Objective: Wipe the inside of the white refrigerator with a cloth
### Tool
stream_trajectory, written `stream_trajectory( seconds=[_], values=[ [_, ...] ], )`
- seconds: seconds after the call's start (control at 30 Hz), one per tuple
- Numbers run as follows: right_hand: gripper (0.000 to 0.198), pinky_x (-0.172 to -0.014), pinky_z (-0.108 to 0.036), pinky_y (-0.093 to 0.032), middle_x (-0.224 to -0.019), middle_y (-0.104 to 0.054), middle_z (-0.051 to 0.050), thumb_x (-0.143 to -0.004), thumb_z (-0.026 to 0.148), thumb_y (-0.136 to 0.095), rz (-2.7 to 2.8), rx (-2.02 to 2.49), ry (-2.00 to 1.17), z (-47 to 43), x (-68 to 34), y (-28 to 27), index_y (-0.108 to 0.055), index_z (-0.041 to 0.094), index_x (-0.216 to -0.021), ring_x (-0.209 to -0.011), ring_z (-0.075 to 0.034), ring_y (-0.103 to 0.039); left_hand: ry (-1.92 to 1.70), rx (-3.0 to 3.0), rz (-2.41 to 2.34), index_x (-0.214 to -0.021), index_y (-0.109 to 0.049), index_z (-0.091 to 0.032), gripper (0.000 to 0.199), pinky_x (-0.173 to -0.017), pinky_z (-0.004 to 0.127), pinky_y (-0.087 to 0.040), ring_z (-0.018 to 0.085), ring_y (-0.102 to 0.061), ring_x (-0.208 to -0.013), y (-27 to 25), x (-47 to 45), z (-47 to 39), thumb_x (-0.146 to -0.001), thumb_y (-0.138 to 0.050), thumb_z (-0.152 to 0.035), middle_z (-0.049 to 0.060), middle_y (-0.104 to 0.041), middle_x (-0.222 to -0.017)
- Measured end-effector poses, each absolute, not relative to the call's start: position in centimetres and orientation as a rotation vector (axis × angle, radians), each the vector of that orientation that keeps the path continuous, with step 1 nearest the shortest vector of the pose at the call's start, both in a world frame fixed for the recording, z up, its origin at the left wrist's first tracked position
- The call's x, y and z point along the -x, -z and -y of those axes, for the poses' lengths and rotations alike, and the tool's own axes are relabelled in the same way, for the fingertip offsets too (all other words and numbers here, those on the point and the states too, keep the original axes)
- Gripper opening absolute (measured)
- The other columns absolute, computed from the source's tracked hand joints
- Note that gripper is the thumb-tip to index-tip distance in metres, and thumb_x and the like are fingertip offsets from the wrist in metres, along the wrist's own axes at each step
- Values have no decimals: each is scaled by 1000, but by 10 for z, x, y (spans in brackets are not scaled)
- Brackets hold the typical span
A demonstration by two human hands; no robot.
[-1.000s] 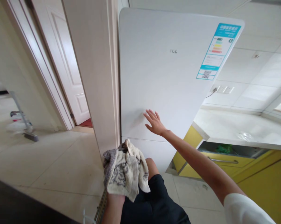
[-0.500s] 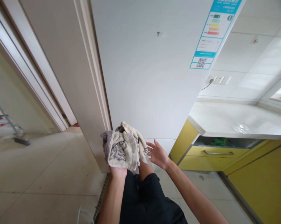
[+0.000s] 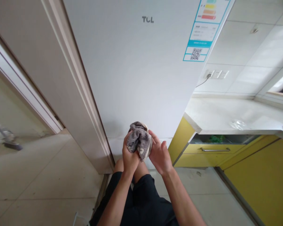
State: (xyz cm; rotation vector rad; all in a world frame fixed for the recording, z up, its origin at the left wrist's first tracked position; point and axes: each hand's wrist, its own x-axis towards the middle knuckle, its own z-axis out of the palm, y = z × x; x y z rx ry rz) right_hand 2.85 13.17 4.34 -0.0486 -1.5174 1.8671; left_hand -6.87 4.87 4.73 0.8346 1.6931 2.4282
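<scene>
A grey and cream patterned cloth [image 3: 139, 141] is bunched up in front of the lower part of a white refrigerator door [image 3: 136, 78]. My left hand [image 3: 129, 157] is closed around the cloth's left and lower side. On the other side, my right hand [image 3: 160, 155] is open with its palm turned up and its fingers apart, the fingertips at the cloth's right edge. Part of those fingers is hidden behind the cloth.
To the right stand a white counter [image 3: 221, 113] and a yellow drawer [image 3: 212, 149] with a metal handle. A door frame [image 3: 80, 94] runs along the refrigerator's left side. A broom [image 3: 12, 145] is on the tiled floor [image 3: 45, 175] at far left.
The cloth, spread loosely over my left hand before, is now gathered into a smaller bundle with its grey side showing. Both hands have come closer together, the left moving right. The view has shifted.
</scene>
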Motion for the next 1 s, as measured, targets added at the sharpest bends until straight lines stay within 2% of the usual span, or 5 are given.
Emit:
stream_trajectory(
  seconds=[0.3,0.5,0.67,0.77,1.0],
  values=[
    [117,-120,-55,-45,-148,-61,-13,-65,44,-95,1310,327,-1831,-124,-39,-53,-31,24,-161,-139,-34,-57,-1833,-1749,-1721,-169,-8,-19,106,-127,53,-34,36,-31,-158,-33,51,-39,-81,-69,-17,22,-25,-173],
    [64,-96,-47,-61,-104,-78,-7,-60,39,-94,1097,550,-1787,-145,-42,-66,-69,18,-115,-98,-30,-74,-1619,-1991,-1662,-165,23,-23,128,-126,53,-35,35,-19,-162,-46,39,-42,-85,-78,-25,25,-10,-176],
    [52,-84,-39,-61,-93,-77,-3,-57,37,-91,948,652,-1581,-173,-49,-67,-70,17,-100,-86,-24,-72,-1899,-2060,-1662,-162,-35,-28,79,-122,46,-45,28,-41,-155,-54,43,-42,-92,-73,-24,16,-39,-169],
    [54,-81,-36,-60,-93,-74,-2,-58,38,-89,898,683,-1366,-208,-68,-73,-68,17,-103,-86,-22,-70,-1904,-2107,-1736,-114,-74,-25,25,-114,40,-54,23,-59,-140,-44,61,-27,-95,-63,-11,9,-63,-151],
    [79,-106,-44,-52,-126,-65,-8,-63,44,-83,956,707,-653,-347,-141,-100,-53,19,-131,-113,-25,-65,-1237,-1687,-2253,-105,-82,-30,33,-111,42,-56,25,-68,-128,91,121,25,-97,-55,-46,4,-75,-134]
  ],
)
